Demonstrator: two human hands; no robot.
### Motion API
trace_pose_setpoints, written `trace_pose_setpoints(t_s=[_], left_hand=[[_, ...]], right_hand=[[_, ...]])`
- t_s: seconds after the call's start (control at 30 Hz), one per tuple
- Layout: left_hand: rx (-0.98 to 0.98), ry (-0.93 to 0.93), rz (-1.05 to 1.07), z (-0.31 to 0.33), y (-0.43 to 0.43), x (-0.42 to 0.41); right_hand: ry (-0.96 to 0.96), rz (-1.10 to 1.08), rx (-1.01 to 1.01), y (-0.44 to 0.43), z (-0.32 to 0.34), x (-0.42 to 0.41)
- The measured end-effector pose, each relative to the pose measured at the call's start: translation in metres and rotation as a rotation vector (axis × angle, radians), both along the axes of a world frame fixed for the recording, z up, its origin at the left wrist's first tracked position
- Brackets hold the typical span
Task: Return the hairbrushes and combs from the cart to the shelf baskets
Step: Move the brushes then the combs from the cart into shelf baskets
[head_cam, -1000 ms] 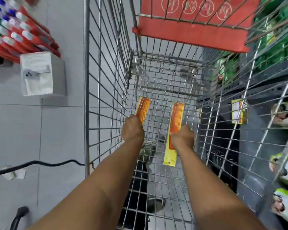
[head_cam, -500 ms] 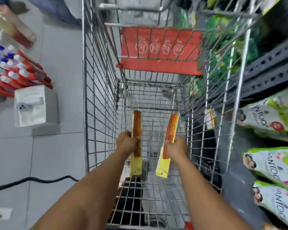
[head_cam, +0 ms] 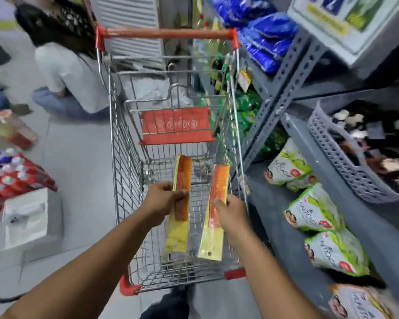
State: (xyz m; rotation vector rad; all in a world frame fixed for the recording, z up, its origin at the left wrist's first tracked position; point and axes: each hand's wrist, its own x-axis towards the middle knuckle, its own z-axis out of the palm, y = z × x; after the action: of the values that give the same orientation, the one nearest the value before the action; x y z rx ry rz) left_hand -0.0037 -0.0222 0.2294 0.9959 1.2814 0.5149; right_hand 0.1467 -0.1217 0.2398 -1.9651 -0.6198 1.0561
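Both combs have risen above the cart (head_cam: 124,171) since half a second ago. Left hand (head_cam: 164,199) closes its grip on one packaged comb (head_cam: 181,201); right hand (head_cam: 230,215) closes on the other comb (head_cam: 217,199). A grey basket (head_cam: 341,157) sits on the shelf (head_cam: 332,203) to the right.

Single head-worn wide view, forward and down, close over the cart (head_cam: 124,157) beside shelving (head_cam: 283,84).

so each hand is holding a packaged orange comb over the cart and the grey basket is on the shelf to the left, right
Not quite. The grey basket sits on the shelf to the right, as the head view shows. Left hand and right hand each do hold a packaged orange comb over the cart.
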Motion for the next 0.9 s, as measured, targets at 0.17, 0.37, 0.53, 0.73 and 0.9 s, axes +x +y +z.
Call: trace_pose_setpoints(t_s=[0.17,0.37,0.53,0.73,0.9], left_hand=[[0.017,-0.126,-0.140,0.046,-0.024,0.028],[0.011,-0.171,-0.351,0.087,-0.066,0.081],[0.000,-0.217,-0.493,0.113,-0.106,0.122],[-0.048,-0.298,-0.645,0.144,-0.162,0.169],[0.007,-0.298,-0.727,0.166,-0.204,0.200]], right_hand=[[0.039,-0.115,0.166,-0.050,0.053,0.018],[0.066,-0.307,0.284,-0.117,0.097,0.045],[0.043,-0.435,0.353,-0.170,0.120,0.065],[0.066,-0.552,0.394,-0.230,0.139,0.087],[0.071,-0.648,0.402,-0.276,0.149,0.097]])
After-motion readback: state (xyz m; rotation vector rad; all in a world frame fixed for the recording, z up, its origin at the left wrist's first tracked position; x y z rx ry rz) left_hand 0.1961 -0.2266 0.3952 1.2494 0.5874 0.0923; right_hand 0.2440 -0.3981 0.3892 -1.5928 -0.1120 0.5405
